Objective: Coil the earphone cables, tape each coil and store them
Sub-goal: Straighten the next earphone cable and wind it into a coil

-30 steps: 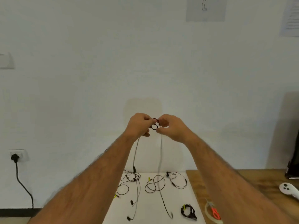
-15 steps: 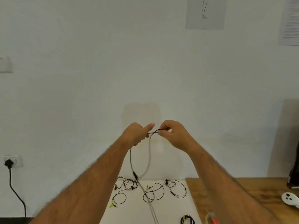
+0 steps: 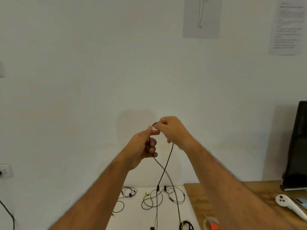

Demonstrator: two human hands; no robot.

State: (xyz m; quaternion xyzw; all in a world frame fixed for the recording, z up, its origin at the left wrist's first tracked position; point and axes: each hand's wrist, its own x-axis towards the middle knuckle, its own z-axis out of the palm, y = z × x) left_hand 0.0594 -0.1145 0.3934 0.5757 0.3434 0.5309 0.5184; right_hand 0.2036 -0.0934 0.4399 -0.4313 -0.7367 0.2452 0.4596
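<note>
A white wall socket (image 3: pixel 6 170) with a black cord (image 3: pixel 7 213) plugged in sits low on the pale plaster wall at the far left. The left hand (image 3: pixel 141 150) is raised in front of the wall, fingers curled round a thin black earphone cable (image 3: pixel 167 161), thumb upright against it. Just to its right, and touching it, the right hand (image 3: pixel 172 131) pinches a short arch of the same cable between thumb and fingertips. From the two hands the cable hangs in two strands that cross below them, its long axis running almost straight down to the white surface (image 3: pixel 136 218), where one blurred earbud lies at the near edge. Loose black earphone cables (image 3: pixel 154 200) with small yellow tags lie in slack loops across the far part of that surface, and a tight black coil (image 3: pixel 186 225) with a yellow tag sits near its right edge. To the right lies a brown wood-grain surface (image 3: pixel 259 190) carrying orange-handled scissors (image 3: pixel 213 225), partly cut off, a smooth white handheld controller (image 3: pixel 289 205), and a black panel (image 3: pixel 297 146) leaning against the wall. Two paper sheets hang high on the wall: a line drawing (image 3: pixel 201 17) and a printed page (image 3: pixel 288 27).
</note>
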